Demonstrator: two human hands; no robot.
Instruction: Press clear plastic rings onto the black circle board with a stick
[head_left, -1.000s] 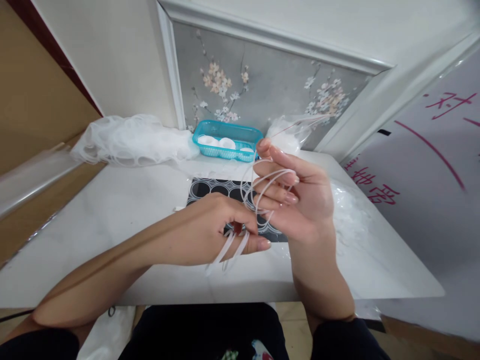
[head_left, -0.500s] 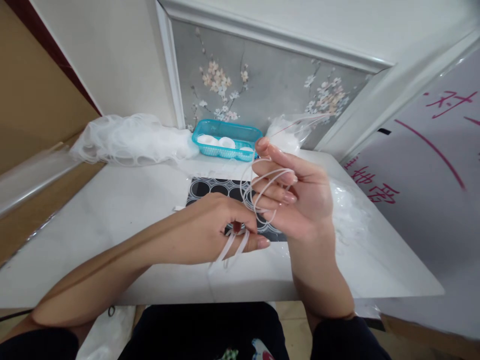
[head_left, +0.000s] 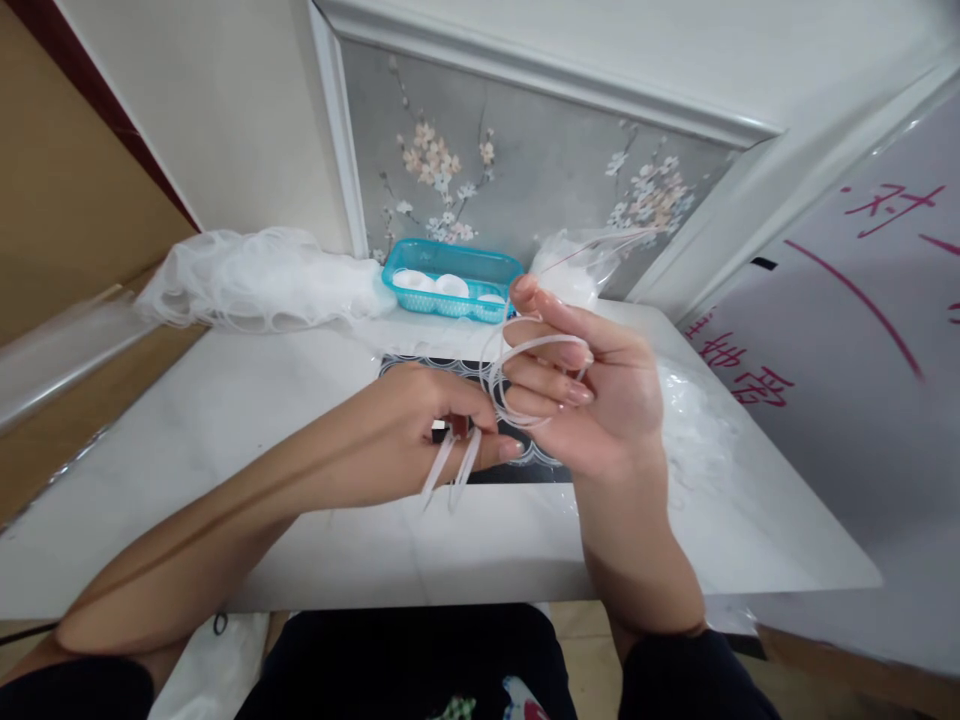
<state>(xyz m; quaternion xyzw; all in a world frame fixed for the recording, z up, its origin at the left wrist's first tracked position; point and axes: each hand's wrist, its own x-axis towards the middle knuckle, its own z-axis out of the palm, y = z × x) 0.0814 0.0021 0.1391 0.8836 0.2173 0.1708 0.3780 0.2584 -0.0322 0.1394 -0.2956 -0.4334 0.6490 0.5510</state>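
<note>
My left hand (head_left: 420, 435) is in front of my body with its fingers curled. Thin white rings (head_left: 465, 468) hang around its thumb. Beside it, palm turned up, my right hand (head_left: 592, 385) has its fingers bent around several thin translucent rings (head_left: 491, 375), which loop past the fingertips. The fingers of the two hands are close together; whether they touch is hard to tell. Under them lies a black sheet (head_left: 551, 470) with a pattern of circles, partly hidden by both hands.
A blue basket (head_left: 491, 262) with white round pieces stands at the back of the white table (head_left: 330, 570). Left of it is a heap of translucent rings (head_left: 262, 280); right of it, a clear plastic bag (head_left: 574, 270). Crumpled clear plastic (head_left: 694, 420) lies right of my right hand.
My left hand has moved slightly up and to the left, carrying the rings around its thumb. My right hand stays nearly where it was, still with its rings.
</note>
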